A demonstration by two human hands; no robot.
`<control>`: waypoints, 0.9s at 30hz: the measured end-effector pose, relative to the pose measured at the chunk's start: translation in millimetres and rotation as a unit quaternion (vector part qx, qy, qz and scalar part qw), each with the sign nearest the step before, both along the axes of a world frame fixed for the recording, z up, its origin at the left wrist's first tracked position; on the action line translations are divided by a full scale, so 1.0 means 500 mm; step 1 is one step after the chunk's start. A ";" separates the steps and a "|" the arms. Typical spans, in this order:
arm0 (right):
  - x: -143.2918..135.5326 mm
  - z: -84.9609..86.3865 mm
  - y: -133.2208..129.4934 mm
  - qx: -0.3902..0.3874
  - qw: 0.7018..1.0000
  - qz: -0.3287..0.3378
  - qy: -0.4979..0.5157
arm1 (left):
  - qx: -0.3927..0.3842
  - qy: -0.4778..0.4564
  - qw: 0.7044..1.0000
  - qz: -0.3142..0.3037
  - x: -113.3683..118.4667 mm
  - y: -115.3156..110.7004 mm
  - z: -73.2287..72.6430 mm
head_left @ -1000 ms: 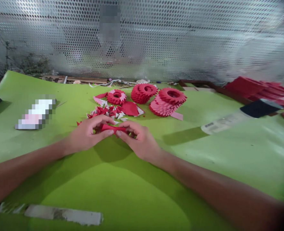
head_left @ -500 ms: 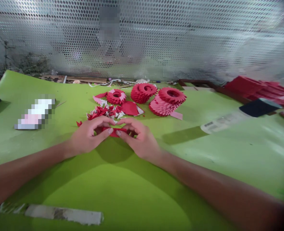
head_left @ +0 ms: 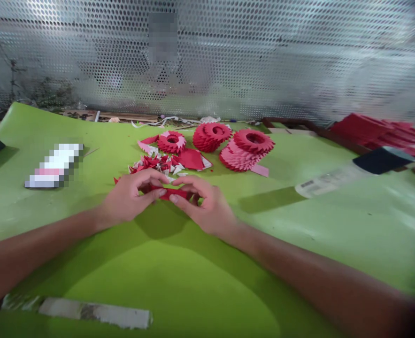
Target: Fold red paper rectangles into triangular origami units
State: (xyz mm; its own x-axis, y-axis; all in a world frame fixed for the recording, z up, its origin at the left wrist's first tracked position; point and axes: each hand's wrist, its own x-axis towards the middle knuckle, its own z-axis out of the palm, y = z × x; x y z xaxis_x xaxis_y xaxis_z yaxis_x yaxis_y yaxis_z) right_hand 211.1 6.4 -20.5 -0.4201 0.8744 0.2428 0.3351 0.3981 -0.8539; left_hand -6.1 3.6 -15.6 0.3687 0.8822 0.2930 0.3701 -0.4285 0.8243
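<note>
A narrow folded strip of red paper (head_left: 174,193) is stretched between my two hands, just above the green table. My left hand (head_left: 132,195) pinches its left end between thumb and fingers. At its right end, my right hand (head_left: 205,202) grips it the same way, with the thumb on the near side. Right behind my hands lies a heap of small folded red and white paper pieces (head_left: 151,163). Beside the heap is a stack of flat red paper (head_left: 191,159). Three ring-shaped stacks of folded paper stand farther back: a small one (head_left: 171,141), a red one (head_left: 211,137) and a pink-and-red one (head_left: 244,152).
To the left lies a blurred-out flat device (head_left: 54,164). A clear bottle with a dark end (head_left: 334,178) lies at the right. Red paper stacks (head_left: 376,131) fill a tray at the far right. Worn tape (head_left: 98,313) sticks to the near edge. A perforated metal sheet (head_left: 228,61) closes the back.
My thumbs have moved slightly apart along the red paper strip, showing more of it. Both hands still hold it in nearly the same place. The view has shifted a little.
</note>
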 end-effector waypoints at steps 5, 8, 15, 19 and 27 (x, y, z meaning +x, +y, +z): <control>0.001 -0.006 0.005 0.010 1.000 0.001 0.002 | 0.011 -0.003 1.000 0.006 -0.001 0.000 -0.001; 0.002 -0.004 0.006 0.006 1.000 0.002 -0.003 | 0.011 -0.005 1.000 0.008 -0.001 -0.001 0.001; 0.002 0.002 0.008 0.007 1.000 -0.016 0.001 | -0.023 -0.008 0.999 0.024 -0.001 0.001 0.003; 0.001 -0.003 0.011 0.004 1.000 -0.021 0.008 | -0.006 -0.010 1.000 0.021 -0.002 0.001 0.002; 0.001 -0.009 0.013 0.027 0.999 -0.009 0.031 | -0.030 0.037 0.998 0.041 -0.003 -0.002 0.011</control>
